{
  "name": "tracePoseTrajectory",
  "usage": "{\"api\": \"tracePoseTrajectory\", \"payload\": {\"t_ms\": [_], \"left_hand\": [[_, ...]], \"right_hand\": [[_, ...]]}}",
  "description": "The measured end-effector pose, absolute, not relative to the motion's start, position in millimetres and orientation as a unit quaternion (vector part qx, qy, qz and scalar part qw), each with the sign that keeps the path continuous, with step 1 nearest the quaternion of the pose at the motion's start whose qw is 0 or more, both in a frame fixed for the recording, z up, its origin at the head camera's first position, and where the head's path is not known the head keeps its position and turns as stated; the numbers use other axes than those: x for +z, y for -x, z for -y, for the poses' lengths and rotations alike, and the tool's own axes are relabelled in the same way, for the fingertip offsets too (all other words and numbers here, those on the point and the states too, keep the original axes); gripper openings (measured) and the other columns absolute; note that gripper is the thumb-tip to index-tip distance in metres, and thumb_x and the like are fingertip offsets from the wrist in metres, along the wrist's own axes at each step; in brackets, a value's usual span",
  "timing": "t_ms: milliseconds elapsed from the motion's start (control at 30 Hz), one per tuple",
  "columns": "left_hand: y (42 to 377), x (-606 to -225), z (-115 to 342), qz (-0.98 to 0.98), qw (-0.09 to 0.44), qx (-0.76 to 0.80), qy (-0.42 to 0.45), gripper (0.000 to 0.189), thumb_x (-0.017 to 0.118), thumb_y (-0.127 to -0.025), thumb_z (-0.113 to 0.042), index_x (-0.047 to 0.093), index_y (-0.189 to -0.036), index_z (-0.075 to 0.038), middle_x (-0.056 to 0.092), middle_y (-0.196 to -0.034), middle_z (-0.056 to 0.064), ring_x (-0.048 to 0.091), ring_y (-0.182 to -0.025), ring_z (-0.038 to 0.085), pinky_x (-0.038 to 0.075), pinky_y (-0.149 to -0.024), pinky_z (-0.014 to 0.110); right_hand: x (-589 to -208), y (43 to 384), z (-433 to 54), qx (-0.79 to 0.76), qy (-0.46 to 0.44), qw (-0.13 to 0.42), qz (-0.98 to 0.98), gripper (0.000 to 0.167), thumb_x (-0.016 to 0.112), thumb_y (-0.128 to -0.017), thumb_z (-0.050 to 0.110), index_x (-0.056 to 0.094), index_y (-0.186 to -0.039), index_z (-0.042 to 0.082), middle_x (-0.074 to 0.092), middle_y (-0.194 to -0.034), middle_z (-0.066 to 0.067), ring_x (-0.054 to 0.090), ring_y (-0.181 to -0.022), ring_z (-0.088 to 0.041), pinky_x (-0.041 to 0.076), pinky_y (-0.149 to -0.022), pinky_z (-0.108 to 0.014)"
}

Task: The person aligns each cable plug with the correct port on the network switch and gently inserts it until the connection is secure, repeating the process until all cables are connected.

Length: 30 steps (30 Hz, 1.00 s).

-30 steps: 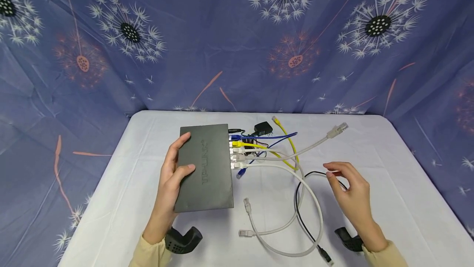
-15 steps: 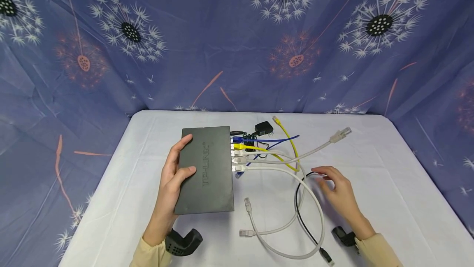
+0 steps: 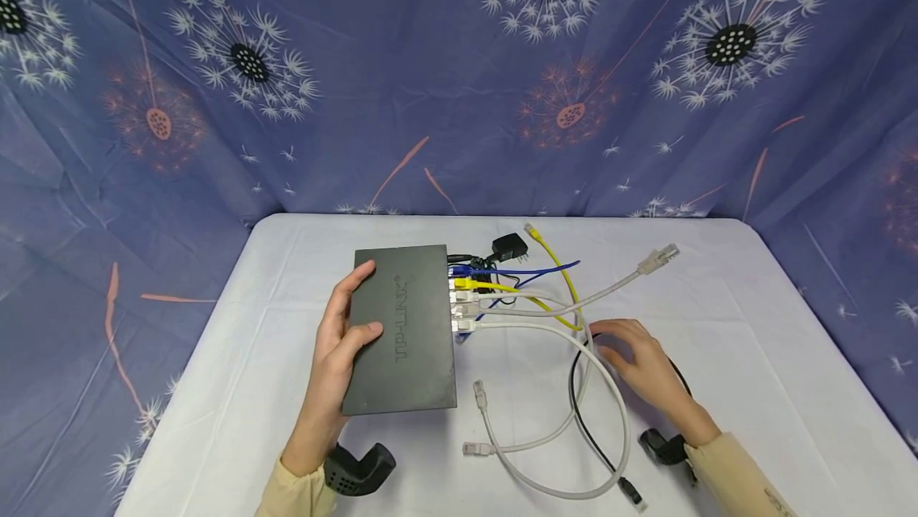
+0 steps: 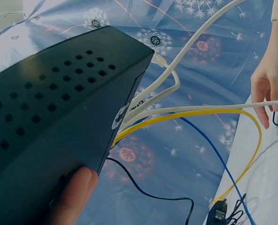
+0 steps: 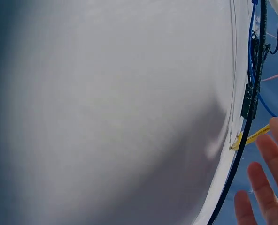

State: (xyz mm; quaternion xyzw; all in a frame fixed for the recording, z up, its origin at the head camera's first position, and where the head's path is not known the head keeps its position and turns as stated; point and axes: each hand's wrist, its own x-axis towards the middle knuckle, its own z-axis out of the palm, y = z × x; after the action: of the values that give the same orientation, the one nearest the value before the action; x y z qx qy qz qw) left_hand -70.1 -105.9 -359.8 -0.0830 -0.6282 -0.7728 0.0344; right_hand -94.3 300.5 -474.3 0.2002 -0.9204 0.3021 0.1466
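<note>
My left hand (image 3: 333,366) grips a black TP-LINK network switch (image 3: 402,366), its thumb lying on the top face. The switch is tilted up off the table, with its ports facing right. Plugged into them are a blue Ethernet cable (image 3: 502,271), a yellow one (image 3: 488,284), several white ones (image 3: 538,327) and a black power lead. My right hand (image 3: 641,366) hovers over a black Ethernet cable (image 3: 592,441), its fingertips near the loop's top. In the right wrist view, its fingers (image 5: 266,187) are spread and the black cable (image 5: 237,164) passes beside them.
A black power adapter (image 3: 509,246) with bundled cord lies behind the cables. Loose plugs include a white plug (image 3: 658,259) raised at the right, a yellow plug (image 3: 532,232) at the back and a black plug (image 3: 631,493) in front. A patterned curtain (image 3: 459,87) hangs behind the table.
My right hand has moved left and slightly down, from beside the black cable to over its loop. The left hand and the switch have shifted slightly right.
</note>
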Motion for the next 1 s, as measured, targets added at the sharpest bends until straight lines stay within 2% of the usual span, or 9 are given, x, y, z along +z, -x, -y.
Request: {"api": "tracePoseTrajectory", "payload": {"t_ms": [133,333,600,833,1000], "left_hand": [[70,-361,106,0.629,0.037,-0.772,0.084,0.064,0.041,-0.087,0.007,0.036,-0.147,-0.016,0.030,-0.149,-0.003,0.032,-0.126,0.020,0.027,-0.098,0.033],[69,-363,106,0.626,0.038,-0.775,0.082,0.063,0.041,-0.088,0.007,0.036,-0.147,-0.015,0.031,-0.148,-0.002,0.032,-0.124,0.020,0.028,-0.096,0.034],[69,-365,106,0.625,0.032,-0.776,0.075,0.064,0.041,-0.087,0.006,0.037,-0.146,-0.017,0.031,-0.147,-0.002,0.033,-0.124,0.021,0.029,-0.097,0.033],[69,-367,106,0.622,0.034,-0.778,0.080,0.063,0.041,-0.088,0.007,0.036,-0.146,-0.015,0.030,-0.149,-0.003,0.032,-0.125,0.020,0.028,-0.098,0.033],[68,-367,106,0.626,0.033,-0.775,0.078,0.063,0.042,-0.088,0.006,0.037,-0.146,-0.017,0.030,-0.149,-0.004,0.031,-0.126,0.019,0.027,-0.098,0.033]], "right_hand": [[-475,97,-300,0.293,-0.200,0.130,0.926,0.036,0.071,-0.076,-0.009,0.067,-0.110,0.003,0.063,-0.110,-0.011,0.053,-0.106,-0.030,0.040,-0.085,-0.048],[-476,101,-298,0.287,-0.199,0.117,0.930,0.030,0.073,-0.075,-0.007,0.068,-0.104,0.001,0.065,-0.103,-0.011,0.055,-0.101,-0.032,0.043,-0.079,-0.052],[-477,102,-299,0.267,-0.204,0.151,0.930,0.023,0.078,-0.068,-0.007,0.071,-0.086,0.006,0.063,-0.091,-0.004,0.054,-0.089,-0.026,0.040,-0.076,-0.047],[-466,98,-305,0.288,-0.174,0.172,0.926,0.027,0.075,-0.070,-0.012,0.069,-0.085,0.009,0.060,-0.089,0.001,0.048,-0.088,-0.018,0.035,-0.075,-0.036],[-451,99,-311,0.314,-0.149,0.207,0.914,0.025,0.075,-0.070,-0.013,0.069,-0.086,0.005,0.060,-0.088,-0.002,0.046,-0.090,-0.015,0.033,-0.078,-0.030]]}}
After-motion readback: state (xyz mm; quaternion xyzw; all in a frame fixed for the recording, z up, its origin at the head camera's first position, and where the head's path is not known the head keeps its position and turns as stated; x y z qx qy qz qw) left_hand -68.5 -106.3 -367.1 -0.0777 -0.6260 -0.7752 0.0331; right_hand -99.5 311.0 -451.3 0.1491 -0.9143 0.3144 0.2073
